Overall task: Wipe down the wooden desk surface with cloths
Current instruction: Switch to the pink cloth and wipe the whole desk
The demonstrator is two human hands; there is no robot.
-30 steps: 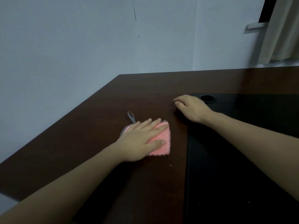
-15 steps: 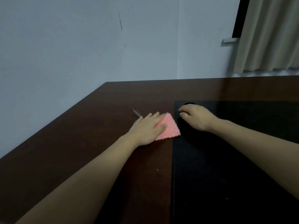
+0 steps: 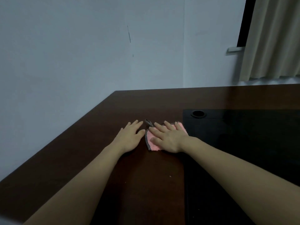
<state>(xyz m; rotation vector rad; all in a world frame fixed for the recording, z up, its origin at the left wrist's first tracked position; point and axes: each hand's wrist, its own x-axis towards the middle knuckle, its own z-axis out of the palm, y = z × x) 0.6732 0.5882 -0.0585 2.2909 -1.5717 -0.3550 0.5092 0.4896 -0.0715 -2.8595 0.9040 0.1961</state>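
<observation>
Whereas half a second ago the left hand pressed the pink cloth while the right hand curled on the edge of the black mat, the cloth has now changed hands. Farthest left, the left hand (image 3: 129, 138) lies flat on the bare wood of the counter (image 3: 81, 153), fingers straight and lightly spread, holding nothing, its thumb just beside the cloth's left edge. Next to it, the pink cloth (image 3: 151, 141) sits on the wood slightly left of the scene's centre, its chequered trim and hanging loop (image 3: 149, 123) showing at its left and far sides, its right edge near the border of the black mat (image 3: 243, 143). Over it lies the right hand (image 3: 168, 138), palm down, fingers extended and fanned towards the far wall, pressing the fabric flat rather than pinching it. Further right, the mat covers the counter's right portion, with a round hole (image 3: 198, 113) at its far left corner, and a curtain (image 3: 272, 39) hangs beyond. For the task, the handover suggests wiping will continue with the right hand, probably along the strip of wood beside the mat, while the left steadies on the counter. A few pale specks (image 3: 170, 176) on the near wood suggest that area has yet to be wiped.
</observation>
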